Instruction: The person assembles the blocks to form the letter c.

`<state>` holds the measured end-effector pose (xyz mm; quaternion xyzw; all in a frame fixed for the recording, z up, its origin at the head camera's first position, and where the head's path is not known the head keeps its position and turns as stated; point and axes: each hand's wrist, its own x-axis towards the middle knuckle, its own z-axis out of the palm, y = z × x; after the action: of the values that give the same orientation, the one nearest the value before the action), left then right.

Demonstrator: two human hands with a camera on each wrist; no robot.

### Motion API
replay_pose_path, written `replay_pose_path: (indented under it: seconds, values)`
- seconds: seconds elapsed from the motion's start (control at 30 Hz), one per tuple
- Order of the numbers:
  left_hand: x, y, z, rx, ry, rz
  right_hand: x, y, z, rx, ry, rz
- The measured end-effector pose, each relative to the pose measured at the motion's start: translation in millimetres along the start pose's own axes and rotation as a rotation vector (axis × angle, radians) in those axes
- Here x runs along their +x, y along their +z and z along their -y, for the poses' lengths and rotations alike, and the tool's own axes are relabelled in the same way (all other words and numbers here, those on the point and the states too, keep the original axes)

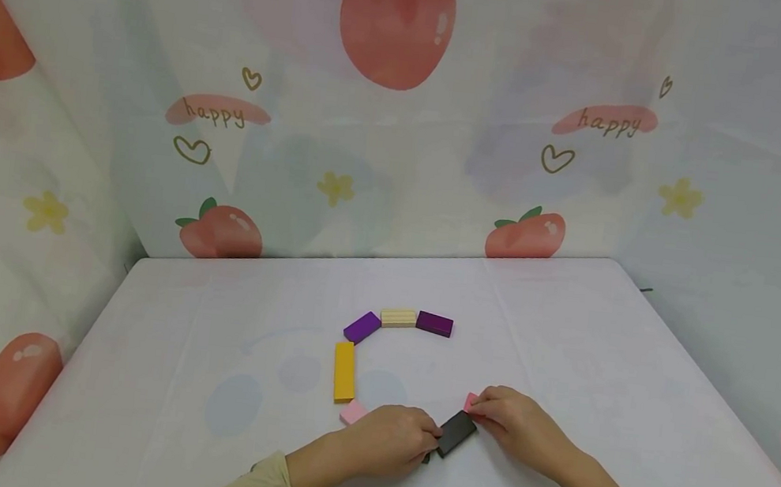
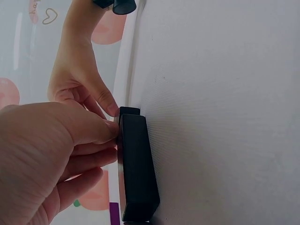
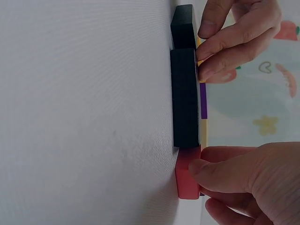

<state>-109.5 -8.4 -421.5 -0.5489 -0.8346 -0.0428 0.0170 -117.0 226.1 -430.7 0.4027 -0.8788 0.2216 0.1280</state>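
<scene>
My right hand (image 1: 521, 424) pinches a pink block (image 3: 188, 176) between thumb and fingers, low on the table, against the end of a dark grey block (image 1: 458, 435). My left hand (image 1: 391, 438) reaches in from the other side, its fingertips touching the dark grey block's upper edge near a black block (image 2: 136, 168). The left thumb stays a little apart in the right wrist view. Both dark blocks lie end to end at a slight angle. In the head view, the left hand mostly hides the black block and partly covers a light pink block (image 1: 353, 412).
A curved row continues behind the hands: a yellow block (image 1: 344, 373), a purple block (image 1: 362, 326), a ridged cream block (image 1: 398, 319) and a dark purple block (image 1: 435, 324). They lie on a white-covered table (image 1: 155, 377) backed by a fruit-printed cloth (image 1: 401, 141).
</scene>
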Motion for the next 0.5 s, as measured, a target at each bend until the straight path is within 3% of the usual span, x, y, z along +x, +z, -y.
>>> replay_pose_path:
  seconds: [0.5]
  values:
    - [-0.1, -1.9, -0.7, 0.034, 0.01, 0.0, -0.3, 2.3, -1.4, 0.008, -0.036, -0.048]
